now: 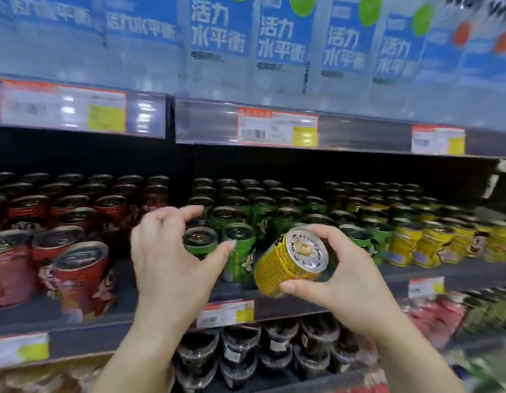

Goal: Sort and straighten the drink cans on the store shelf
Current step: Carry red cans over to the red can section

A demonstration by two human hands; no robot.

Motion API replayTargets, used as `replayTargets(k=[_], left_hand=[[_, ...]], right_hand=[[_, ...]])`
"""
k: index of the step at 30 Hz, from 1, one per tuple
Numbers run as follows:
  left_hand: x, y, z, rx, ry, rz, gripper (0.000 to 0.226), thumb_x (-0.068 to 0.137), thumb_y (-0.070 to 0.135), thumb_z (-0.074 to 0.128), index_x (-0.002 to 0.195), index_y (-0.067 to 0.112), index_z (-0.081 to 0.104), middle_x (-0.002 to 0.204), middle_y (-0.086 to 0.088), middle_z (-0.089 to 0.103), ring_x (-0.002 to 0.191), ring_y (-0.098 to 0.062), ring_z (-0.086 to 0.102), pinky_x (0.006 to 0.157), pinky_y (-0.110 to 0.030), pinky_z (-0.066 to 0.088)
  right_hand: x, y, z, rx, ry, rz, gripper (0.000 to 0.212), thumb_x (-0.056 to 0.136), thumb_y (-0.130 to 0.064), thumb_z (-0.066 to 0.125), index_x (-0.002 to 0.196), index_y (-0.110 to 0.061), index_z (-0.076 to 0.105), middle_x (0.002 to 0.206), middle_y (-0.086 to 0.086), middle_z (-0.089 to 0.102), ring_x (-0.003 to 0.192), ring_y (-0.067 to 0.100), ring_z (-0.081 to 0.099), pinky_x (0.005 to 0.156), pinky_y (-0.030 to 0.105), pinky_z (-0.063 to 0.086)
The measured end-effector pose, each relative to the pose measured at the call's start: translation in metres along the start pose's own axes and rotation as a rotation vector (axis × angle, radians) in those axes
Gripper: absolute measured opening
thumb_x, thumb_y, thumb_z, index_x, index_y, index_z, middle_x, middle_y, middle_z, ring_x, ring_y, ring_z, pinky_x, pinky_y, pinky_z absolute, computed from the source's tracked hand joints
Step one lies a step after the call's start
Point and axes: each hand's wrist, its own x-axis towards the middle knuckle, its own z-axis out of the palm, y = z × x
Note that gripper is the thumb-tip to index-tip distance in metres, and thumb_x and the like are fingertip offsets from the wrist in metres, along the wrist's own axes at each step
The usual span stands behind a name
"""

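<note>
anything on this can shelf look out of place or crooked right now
Yes. One yellow can is off the shelf, held tilted in the right hand in front of the green cans, while the other yellow cans stand farther right. The left hand hovers open near the green cans.

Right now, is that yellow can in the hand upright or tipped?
Tipped: the yellow can, gripped by the right hand, leans with its silver lid facing the camera.

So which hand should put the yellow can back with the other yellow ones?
Probably the right hand: it already holds the yellow can, and the yellow cans stand on its side. The left hand holds nothing.
</note>
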Motion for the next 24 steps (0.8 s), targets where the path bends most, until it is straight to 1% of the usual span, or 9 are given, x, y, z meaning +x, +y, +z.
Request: replayTargets(k=[2, 4, 7, 9, 11, 14, 17, 20, 24], left_hand=[[-0.004, 0.027, 0.031, -0.122, -0.100, 0.046, 0.063, 0.060, 0.044, 0.081, 0.117, 0.029, 0.058, 0.108, 0.013, 0.044, 0.108, -0.011, 0.041, 0.093, -0.025, 0.030], [-0.007, 0.046, 0.059, -0.161, -0.205, 0.087, 0.067, 0.060, 0.046, 0.080, 0.121, 0.030, 0.056, 0.112, 0.014, 0.046, 0.114, -0.011, 0.043, 0.096, -0.023, 0.031], [-0.011, 0.062, 0.090, -0.098, -0.348, 0.117, 0.076, 0.063, 0.050, 0.078, 0.131, 0.032, 0.048, 0.121, 0.013, 0.048, 0.121, -0.011, 0.041, 0.103, -0.028, 0.033], [-0.016, 0.068, 0.104, -0.033, -0.417, 0.142, 0.082, 0.063, 0.054, 0.077, 0.135, 0.034, 0.043, 0.125, 0.013, 0.050, 0.121, -0.012, 0.042, 0.105, -0.034, 0.035], [-0.023, 0.072, 0.114, 0.008, -0.448, 0.169, 0.084, 0.063, 0.056, 0.075, 0.137, 0.035, 0.041, 0.126, 0.013, 0.049, 0.122, -0.013, 0.042, 0.104, -0.033, 0.036], [-0.034, 0.079, 0.128, 0.037, -0.485, 0.169, 0.087, 0.065, 0.054, 0.076, 0.140, 0.036, 0.036, 0.129, 0.017, 0.040, 0.126, -0.011, 0.033, 0.105, -0.027, 0.030], [-0.041, 0.093, 0.144, 0.000, -0.434, 0.184, 0.086, 0.060, 0.052, 0.080, 0.136, 0.034, 0.044, 0.117, 0.022, 0.033, 0.122, -0.009, 0.030, 0.102, -0.025, 0.026], [-0.043, 0.119, 0.164, -0.057, -0.434, 0.239, 0.083, 0.059, 0.058, 0.077, 0.133, 0.039, 0.044, 0.115, 0.024, 0.031, 0.120, -0.005, 0.028, 0.102, -0.026, 0.024], [-0.040, 0.156, 0.200, -0.081, -0.516, 0.270, 0.084, 0.063, 0.063, 0.072, 0.136, 0.038, 0.040, 0.130, 0.016, 0.040, 0.126, -0.009, 0.029, 0.107, -0.029, 0.024]], right_hand=[[-0.001, 0.020, -0.021, 0.020, 0.039, 0.032, 0.064, 0.052, -0.042, 0.089, 0.100, -0.052, 0.049, 0.100, -0.036, 0.059, 0.095, -0.017, 0.052, 0.075, 0.006, 0.040], [0.003, 0.041, -0.038, 0.022, 0.128, 0.057, 0.060, 0.053, -0.037, 0.090, 0.096, -0.049, 0.050, 0.098, -0.027, 0.063, 0.091, -0.015, 0.055, 0.071, 0.005, 0.041], [0.017, 0.064, -0.052, 0.015, 0.202, 0.077, 0.061, 0.055, -0.040, 0.089, 0.103, -0.047, 0.051, 0.105, -0.021, 0.063, 0.094, -0.006, 0.059, 0.079, 0.015, 0.047], [0.024, 0.072, -0.054, -0.005, 0.185, 0.079, 0.064, 0.056, -0.042, 0.088, 0.108, -0.042, 0.051, 0.106, -0.021, 0.062, 0.096, -0.004, 0.058, 0.080, 0.015, 0.045], [0.025, 0.078, -0.055, -0.002, 0.156, 0.086, 0.066, 0.056, -0.045, 0.087, 0.112, -0.039, 0.053, 0.106, -0.021, 0.061, 0.096, -0.006, 0.056, 0.079, 0.013, 0.042], [0.015, 0.095, -0.063, 0.080, 0.112, 0.126, 0.064, 0.055, -0.044, 0.088, 0.111, -0.040, 0.055, 0.103, -0.022, 0.064, 0.095, -0.009, 0.058, 0.080, 0.014, 0.045], [0.001, 0.115, -0.082, 0.149, 0.122, 0.199, 0.066, 0.054, -0.044, 0.089, 0.111, -0.040, 0.056, 0.103, -0.021, 0.066, 0.093, -0.007, 0.061, 0.083, 0.020, 0.051], [-0.013, 0.132, -0.110, 0.108, 0.181, 0.250, 0.063, 0.056, -0.044, 0.088, 0.109, -0.042, 0.055, 0.102, -0.023, 0.064, 0.090, -0.009, 0.059, 0.073, 0.009, 0.045], [-0.023, 0.154, -0.144, 0.010, 0.286, 0.309, 0.062, 0.058, -0.043, 0.086, 0.107, -0.045, 0.048, 0.106, -0.024, 0.060, 0.094, -0.003, 0.058, 0.079, 0.021, 0.046]])
